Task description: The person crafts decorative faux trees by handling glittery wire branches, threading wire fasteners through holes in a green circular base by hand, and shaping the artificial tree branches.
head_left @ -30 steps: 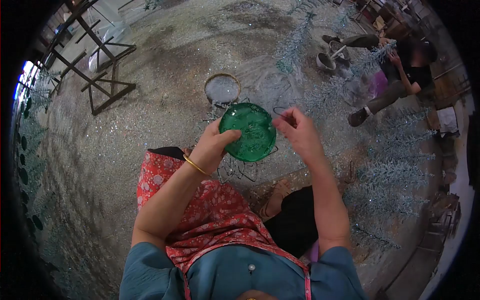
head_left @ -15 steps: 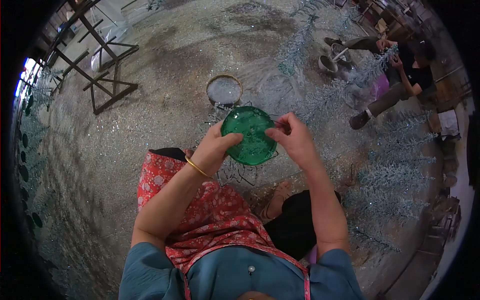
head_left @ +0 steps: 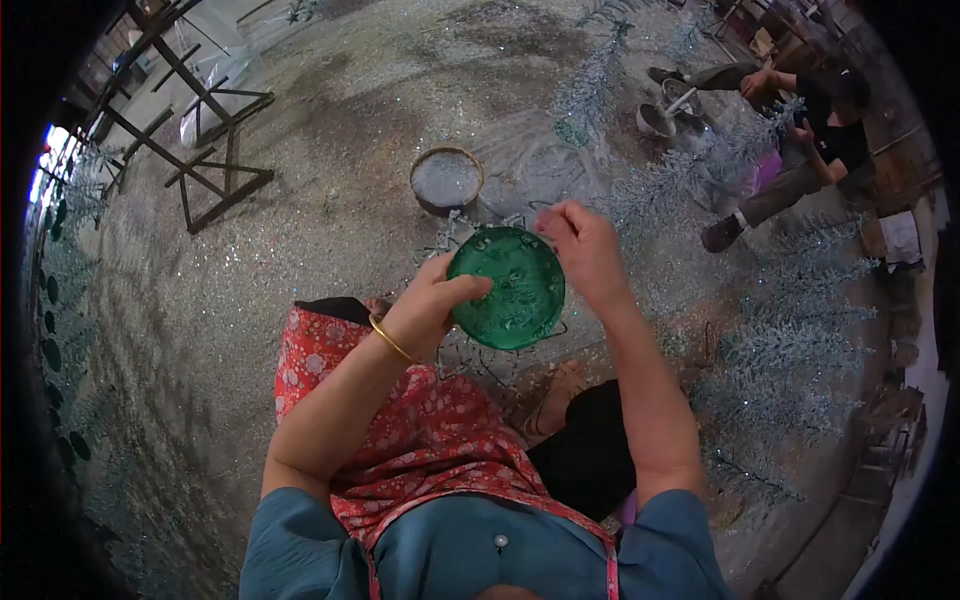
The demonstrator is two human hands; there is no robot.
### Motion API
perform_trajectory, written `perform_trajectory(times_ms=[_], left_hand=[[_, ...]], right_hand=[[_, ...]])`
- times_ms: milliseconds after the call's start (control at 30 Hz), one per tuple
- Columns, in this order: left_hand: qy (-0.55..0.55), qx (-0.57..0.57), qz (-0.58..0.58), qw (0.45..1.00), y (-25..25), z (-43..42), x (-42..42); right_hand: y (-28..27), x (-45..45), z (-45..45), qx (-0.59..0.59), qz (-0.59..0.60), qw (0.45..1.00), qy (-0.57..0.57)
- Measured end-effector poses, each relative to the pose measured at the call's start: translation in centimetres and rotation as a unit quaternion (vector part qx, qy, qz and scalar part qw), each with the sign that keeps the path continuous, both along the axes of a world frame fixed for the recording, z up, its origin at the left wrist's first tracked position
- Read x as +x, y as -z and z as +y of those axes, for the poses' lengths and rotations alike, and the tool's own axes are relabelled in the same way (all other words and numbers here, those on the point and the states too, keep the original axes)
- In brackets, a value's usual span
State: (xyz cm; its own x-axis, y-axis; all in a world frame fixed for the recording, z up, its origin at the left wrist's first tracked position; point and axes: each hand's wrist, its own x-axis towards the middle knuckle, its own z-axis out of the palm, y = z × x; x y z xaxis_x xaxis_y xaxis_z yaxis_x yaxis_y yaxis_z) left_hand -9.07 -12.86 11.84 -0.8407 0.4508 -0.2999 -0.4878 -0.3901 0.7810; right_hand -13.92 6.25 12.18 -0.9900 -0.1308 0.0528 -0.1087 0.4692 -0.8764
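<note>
My left hand [head_left: 435, 305] grips a round, translucent green disc [head_left: 515, 305] by its left edge, thumb lying on top and fingers hidden underneath. Dark, thin wire ends and frosted bits stick out around and below the disc. At its upper right rim, my right hand [head_left: 585, 250] is closed in a pinch. A thin dark wire [head_left: 541, 204] shows at those fingertips, partly blurred. Just beyond the disc, a round basin [head_left: 446, 181] with a tan rim holds pale, glittery flakes.
Glitter covers the floor [head_left: 330, 220]. Dark metal frames [head_left: 228, 190] stand at the upper left. Frosted artificial branches [head_left: 790, 340] lie along the right. Another person [head_left: 835, 130] sits at the upper right holding a frosted branch, near metal bowls [head_left: 655, 120].
The green disc has shifted slightly down and to the right with my left hand. My right fingers have moved up from the disc's face to beyond its upper right rim.
</note>
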Motion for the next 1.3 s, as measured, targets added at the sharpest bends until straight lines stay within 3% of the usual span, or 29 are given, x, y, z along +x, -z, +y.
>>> perform_trajectory(times_ms=[67,133,267,367,433,733,967,1033,1133,1300], left_hand=[[0.001,0.004,-0.006,1.000,-0.2,0.3,0.2],[0.000,0.006,-0.010,1.000,-0.4,0.4,0.2],[0.005,-0.005,-0.011,1.000,-0.2,0.5,0.2],[0.007,-0.026,0.008,1.000,0.0,0.5,0.3],[0.005,-0.034,0.015,0.999,0.3,0.6,0.3],[0.024,-0.062,0.022,0.998,0.5,0.7,0.4],[0.017,-0.049,0.012,0.999,0.3,0.8,0.5],[0.010,-0.046,0.008,0.999,0.3,0.8,0.5],[0.020,-0.036,0.004,0.999,0.3,0.6,0.4],[0.029,-0.051,0.021,0.998,0.6,0.7,0.3]], right_hand=[[0.4,0.0,0.7,-0.018,-0.037,0.999,0.026],[0.6,0.1,0.8,-0.056,0.039,0.998,0.011],[-0.2,0.7,1.4,-0.071,-0.005,0.997,-0.001],[-1.3,1.4,1.7,-0.008,0.024,0.999,-0.035],[-2.6,1.9,1.4,0.141,0.000,0.987,-0.080],[-0.8,2.1,1.2,0.084,0.027,0.993,-0.073],[-0.2,2.1,1.2,0.144,0.086,0.984,-0.064],[-1.1,2.4,0.9,0.056,0.009,0.997,-0.052],[-1.4,2.6,0.3,0.126,0.056,0.990,-0.043],[-0.9,2.3,0.3,0.122,0.065,0.989,-0.049]])
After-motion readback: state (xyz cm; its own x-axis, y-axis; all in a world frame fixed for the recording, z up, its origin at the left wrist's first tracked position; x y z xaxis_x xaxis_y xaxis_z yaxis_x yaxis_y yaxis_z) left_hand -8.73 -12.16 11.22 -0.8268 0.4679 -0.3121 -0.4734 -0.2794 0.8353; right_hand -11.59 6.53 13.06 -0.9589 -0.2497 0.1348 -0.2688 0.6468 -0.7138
